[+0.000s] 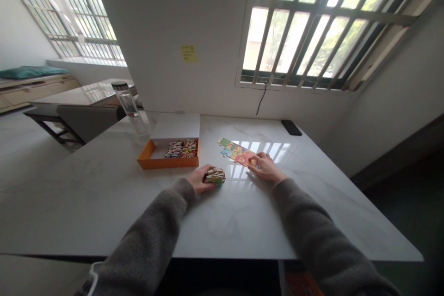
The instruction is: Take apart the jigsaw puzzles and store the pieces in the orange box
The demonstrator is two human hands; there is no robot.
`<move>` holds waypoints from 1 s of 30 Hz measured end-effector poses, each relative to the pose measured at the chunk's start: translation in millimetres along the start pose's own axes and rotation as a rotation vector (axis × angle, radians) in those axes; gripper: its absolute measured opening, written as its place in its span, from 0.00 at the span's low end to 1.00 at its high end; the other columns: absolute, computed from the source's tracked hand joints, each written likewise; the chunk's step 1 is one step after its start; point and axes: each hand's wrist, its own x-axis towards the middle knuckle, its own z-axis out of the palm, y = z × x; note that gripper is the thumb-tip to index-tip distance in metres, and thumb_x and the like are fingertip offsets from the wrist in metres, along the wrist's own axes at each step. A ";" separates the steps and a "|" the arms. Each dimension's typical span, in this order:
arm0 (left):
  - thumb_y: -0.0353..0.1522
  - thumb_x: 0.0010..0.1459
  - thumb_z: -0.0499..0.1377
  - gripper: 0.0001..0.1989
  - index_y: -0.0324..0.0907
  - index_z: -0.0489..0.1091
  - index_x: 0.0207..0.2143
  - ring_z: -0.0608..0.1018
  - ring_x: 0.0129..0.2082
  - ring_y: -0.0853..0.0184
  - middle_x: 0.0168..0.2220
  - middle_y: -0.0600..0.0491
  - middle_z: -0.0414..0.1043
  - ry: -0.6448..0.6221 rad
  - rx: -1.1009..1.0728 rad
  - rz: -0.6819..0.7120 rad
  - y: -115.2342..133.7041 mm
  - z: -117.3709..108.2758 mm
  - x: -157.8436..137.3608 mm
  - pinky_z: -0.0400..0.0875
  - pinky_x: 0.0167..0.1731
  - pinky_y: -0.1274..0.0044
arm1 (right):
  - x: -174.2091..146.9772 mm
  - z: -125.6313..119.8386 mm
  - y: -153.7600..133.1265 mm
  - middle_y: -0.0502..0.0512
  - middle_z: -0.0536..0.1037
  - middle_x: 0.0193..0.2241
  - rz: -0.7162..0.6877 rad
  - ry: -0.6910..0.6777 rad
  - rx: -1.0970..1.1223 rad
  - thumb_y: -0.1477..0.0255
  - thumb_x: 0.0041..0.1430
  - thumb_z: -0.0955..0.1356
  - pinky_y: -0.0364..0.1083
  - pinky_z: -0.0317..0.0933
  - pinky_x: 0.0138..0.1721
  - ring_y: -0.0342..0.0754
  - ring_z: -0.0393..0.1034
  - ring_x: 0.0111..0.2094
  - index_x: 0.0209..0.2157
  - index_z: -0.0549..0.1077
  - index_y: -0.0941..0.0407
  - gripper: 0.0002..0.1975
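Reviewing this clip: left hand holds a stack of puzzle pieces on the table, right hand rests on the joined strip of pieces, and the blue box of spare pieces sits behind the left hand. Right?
One slip: the box is orange, not blue, as the head view shows. The rest holds: the left hand grips the stack of puzzle pieces on the table, and the right hand rests on the joined strip.

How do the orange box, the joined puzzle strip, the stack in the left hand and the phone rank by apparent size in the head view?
1. orange box
2. puzzle strip
3. and 4. stack and phone: look alike; the phone lies farther away, so unranked.
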 end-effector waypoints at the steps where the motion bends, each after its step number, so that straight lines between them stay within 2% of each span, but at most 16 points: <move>1: 0.35 0.46 0.68 0.27 0.39 0.64 0.48 0.79 0.42 0.60 0.43 0.48 0.76 -0.004 -0.002 -0.005 0.5 -0.2 -0.2 0.72 0.47 0.68 | 0.6 0.7 -5.3 0.60 0.70 0.42 -0.006 -0.007 0.011 0.57 0.60 0.67 0.52 0.57 0.51 0.55 0.63 0.46 0.45 0.76 0.53 0.18; 4: 0.35 0.46 0.69 0.28 0.39 0.64 0.49 0.79 0.43 0.61 0.43 0.48 0.76 -0.011 0.003 -0.010 1.8 -0.8 -0.6 0.72 0.47 0.69 | 2.9 2.7 -17.7 0.60 0.69 0.42 -0.010 0.021 0.015 0.60 0.59 0.67 0.51 0.58 0.50 0.54 0.62 0.45 0.44 0.76 0.54 0.15; 7: 0.34 0.47 0.68 0.27 0.39 0.64 0.49 0.79 0.43 0.62 0.43 0.48 0.76 -0.019 -0.001 0.000 1.6 -1.1 -0.6 0.72 0.46 0.70 | -2.6 2.2 -31.0 0.62 0.68 0.48 -0.041 0.035 -0.043 0.58 0.56 0.70 0.53 0.57 0.50 0.57 0.61 0.47 0.45 0.73 0.54 0.19; 10: 0.33 0.48 0.67 0.27 0.38 0.64 0.49 0.79 0.42 0.61 0.43 0.47 0.76 -0.025 0.014 0.002 -0.3 -1.5 0.0 0.73 0.46 0.69 | -20.4 0.8 -53.1 0.61 0.70 0.45 -0.067 -0.011 -0.130 0.55 0.55 0.70 0.54 0.59 0.49 0.58 0.62 0.46 0.45 0.73 0.54 0.20; 13: 0.34 0.48 0.67 0.27 0.38 0.64 0.49 0.79 0.43 0.60 0.44 0.46 0.75 -0.052 0.029 -0.004 -2.8 -2.9 0.6 0.72 0.46 0.69 | -39.2 0.0 -75.4 0.62 0.70 0.44 -0.082 -0.014 -0.208 0.59 0.59 0.68 0.53 0.61 0.46 0.57 0.64 0.45 0.45 0.72 0.54 0.17; 16: 0.35 0.47 0.68 0.28 0.38 0.64 0.49 0.79 0.43 0.60 0.44 0.47 0.75 -0.062 0.022 -0.009 -4.6 -4.7 0.7 0.72 0.47 0.70 | -42.1 -1.4 -83.5 0.62 0.71 0.45 -0.184 -0.022 -0.221 0.61 0.61 0.68 0.52 0.62 0.47 0.57 0.65 0.48 0.43 0.72 0.55 0.14; 20: 0.36 0.48 0.68 0.29 0.38 0.64 0.50 0.79 0.43 0.60 0.44 0.47 0.76 -0.059 0.042 -0.013 -5.4 -6.0 0.8 0.72 0.46 0.70 | -24.1 -1.0 -79.2 0.62 0.70 0.51 -0.363 -0.018 -0.144 0.59 0.60 0.69 0.52 0.61 0.52 0.56 0.63 0.52 0.46 0.71 0.57 0.18; 23: 0.36 0.48 0.68 0.29 0.38 0.63 0.50 0.79 0.43 0.60 0.44 0.46 0.75 -0.069 0.042 -0.017 -5.2 -6.0 0.9 0.72 0.46 0.70 | -12.9 4.4 -83.1 0.63 0.74 0.45 -0.385 -0.025 -0.188 0.61 0.62 0.68 0.52 0.63 0.49 0.55 0.67 0.47 0.45 0.71 0.59 0.17; 27: 0.36 0.48 0.68 0.28 0.38 0.63 0.50 0.78 0.43 0.60 0.44 0.47 0.75 -0.060 0.043 -0.013 -5.0 -5.2 0.9 0.72 0.47 0.70 | -9.2 12.1 -96.0 0.65 0.76 0.40 -0.422 0.011 -0.345 0.69 0.68 0.61 0.50 0.64 0.43 0.54 0.70 0.42 0.53 0.68 0.62 0.17; 30: 0.36 0.47 0.69 0.29 0.38 0.64 0.50 0.78 0.43 0.60 0.44 0.47 0.75 -0.053 0.045 -0.016 -4.6 -4.7 1.0 0.72 0.47 0.70 | -8.9 13.3 -100.8 0.63 0.77 0.36 -0.406 -0.002 -0.395 0.73 0.69 0.57 0.48 0.63 0.40 0.53 0.71 0.39 0.53 0.68 0.62 0.16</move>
